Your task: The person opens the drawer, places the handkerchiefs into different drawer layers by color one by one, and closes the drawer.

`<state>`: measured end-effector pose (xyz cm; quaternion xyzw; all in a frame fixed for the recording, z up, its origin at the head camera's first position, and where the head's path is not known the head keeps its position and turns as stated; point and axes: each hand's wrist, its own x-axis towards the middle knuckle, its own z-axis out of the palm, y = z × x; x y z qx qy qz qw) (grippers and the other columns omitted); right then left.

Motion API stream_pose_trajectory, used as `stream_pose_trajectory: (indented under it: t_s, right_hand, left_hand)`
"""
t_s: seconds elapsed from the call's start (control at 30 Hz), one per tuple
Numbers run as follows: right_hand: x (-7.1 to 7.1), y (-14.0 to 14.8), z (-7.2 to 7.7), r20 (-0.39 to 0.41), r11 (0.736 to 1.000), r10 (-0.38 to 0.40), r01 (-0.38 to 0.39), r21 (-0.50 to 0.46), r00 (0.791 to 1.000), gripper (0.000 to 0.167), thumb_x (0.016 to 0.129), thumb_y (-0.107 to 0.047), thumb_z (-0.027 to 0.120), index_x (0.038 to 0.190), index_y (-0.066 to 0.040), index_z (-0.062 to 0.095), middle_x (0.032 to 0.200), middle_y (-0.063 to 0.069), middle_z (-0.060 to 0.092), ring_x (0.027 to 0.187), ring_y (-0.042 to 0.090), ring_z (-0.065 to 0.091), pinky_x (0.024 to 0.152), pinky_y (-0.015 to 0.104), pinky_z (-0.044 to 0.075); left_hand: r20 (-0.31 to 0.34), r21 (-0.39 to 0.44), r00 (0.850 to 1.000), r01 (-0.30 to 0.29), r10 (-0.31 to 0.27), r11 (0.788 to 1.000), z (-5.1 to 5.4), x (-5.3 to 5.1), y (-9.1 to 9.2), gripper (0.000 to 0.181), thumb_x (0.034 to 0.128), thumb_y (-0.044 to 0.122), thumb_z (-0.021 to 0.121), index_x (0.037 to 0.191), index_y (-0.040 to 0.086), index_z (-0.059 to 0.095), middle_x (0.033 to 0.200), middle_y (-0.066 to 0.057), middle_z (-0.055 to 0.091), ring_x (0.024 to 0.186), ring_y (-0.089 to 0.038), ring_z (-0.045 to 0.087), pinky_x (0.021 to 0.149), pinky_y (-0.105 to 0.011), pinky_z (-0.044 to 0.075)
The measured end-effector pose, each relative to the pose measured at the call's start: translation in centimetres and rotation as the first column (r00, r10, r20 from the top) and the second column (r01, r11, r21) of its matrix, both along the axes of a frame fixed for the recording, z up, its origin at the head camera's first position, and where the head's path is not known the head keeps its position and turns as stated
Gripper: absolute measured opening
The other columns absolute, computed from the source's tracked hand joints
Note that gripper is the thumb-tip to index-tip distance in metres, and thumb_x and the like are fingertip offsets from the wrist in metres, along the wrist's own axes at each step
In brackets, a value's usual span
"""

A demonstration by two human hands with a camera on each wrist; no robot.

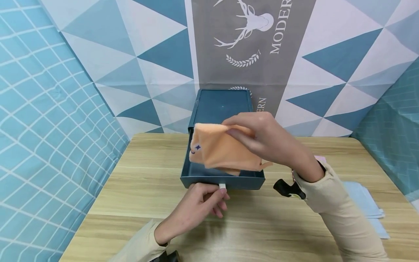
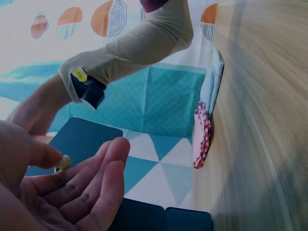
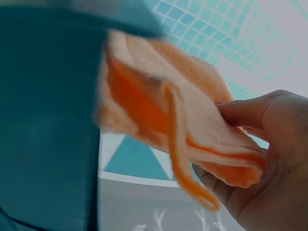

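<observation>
My right hand (image 1: pixel 266 140) pinches a folded orange towel (image 1: pixel 226 149) by its upper edge, over the pulled-out drawer (image 1: pixel 242 183) of a dark blue box (image 1: pixel 222 105). A dark star mark shows on the towel's left side, and a hanging loop (image 3: pixel 178 149) dangles from it in the right wrist view. Below the drawer's front, my left hand (image 1: pixel 199 203) pinches a small white pull tab (image 1: pixel 222 186) between thumb and finger. The towel hides most of the drawer's inside; whether it touches the drawer floor I cannot tell.
Folded light blue cloths (image 1: pixel 363 200) lie on the wooden table (image 1: pixel 131 189) at the right. A red-and-white patterned cloth (image 2: pixel 202 137) is near them, mostly behind my right sleeve in the head view. A geometric-patterned backdrop (image 1: pixel 157 47) rises behind the box.
</observation>
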<state>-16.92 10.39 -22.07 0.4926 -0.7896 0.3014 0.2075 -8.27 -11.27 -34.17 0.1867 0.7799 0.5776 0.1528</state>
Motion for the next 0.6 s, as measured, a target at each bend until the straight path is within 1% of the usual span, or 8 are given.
stream_pose_trajectory:
  t_s: [0.13,0.27,0.43,0.5,0.6]
  right_hand:
    - [-0.5,-0.2,-1.0,0.058,0.999,0.0,-0.002,0.04,0.998,0.019,0.094,-0.007,0.069,0.112,-0.008,0.074,0.103,0.0,0.074,0.082,0.007,0.064,0.066,0.027,0.051]
    - [-1.4,-0.2,-1.8,0.088,0.997,-0.011,0.004,0.078,0.996,0.018,0.096,-0.01,0.068,0.112,-0.009,0.074,0.103,0.0,0.074,0.077,0.006,0.062,0.067,0.027,0.05]
    - [-2.6,-0.3,-2.7,0.119,0.994,-0.03,0.017,0.107,0.992,0.018,0.097,-0.011,0.067,0.113,-0.009,0.074,0.105,0.001,0.074,0.082,0.008,0.066,0.073,0.03,0.053]
    - [-3.0,-0.4,-3.0,0.142,0.993,-0.03,0.013,0.117,0.989,0.019,0.097,-0.012,0.066,0.114,-0.009,0.074,0.106,0.001,0.074,0.084,0.009,0.066,0.075,0.031,0.054]
    - [-3.3,-0.7,-3.5,0.179,0.99,-0.021,-0.003,0.138,0.984,0.019,0.098,-0.012,0.065,0.115,-0.009,0.073,0.108,0.001,0.074,0.085,0.009,0.066,0.074,0.031,0.054]
  left_hand:
    - [0.002,-0.004,1.0,0.002,-0.002,1.0,0.0,0.0,0.1,0.031,0.1051,0.032,0.052,0.093,0.013,0.074,0.079,-0.004,0.072,0.066,-0.023,0.071,0.065,-0.038,0.06]
    - [0.001,-0.009,1.0,0.0,0.0,1.0,0.0,0.0,0.1,0.031,0.1052,0.032,0.052,0.093,0.014,0.074,0.079,-0.005,0.073,0.066,-0.023,0.071,0.067,-0.041,0.06]
    - [-0.004,-0.01,1.0,-0.005,0.005,1.0,0.0,0.0,0.1,0.031,0.1053,0.031,0.052,0.092,0.014,0.074,0.079,-0.005,0.073,0.065,-0.023,0.071,0.067,-0.043,0.06]
    - [-0.007,-0.01,1.0,-0.005,0.005,1.0,0.0,0.0,0.1,0.031,0.1054,0.031,0.052,0.092,0.014,0.074,0.079,-0.004,0.073,0.065,-0.023,0.071,0.067,-0.042,0.06]
    - [-0.007,-0.004,1.0,-0.002,0.002,1.0,0.0,0.0,0.1,0.031,0.1055,0.031,0.052,0.092,0.014,0.074,0.079,-0.005,0.073,0.065,-0.023,0.071,0.067,-0.042,0.06]
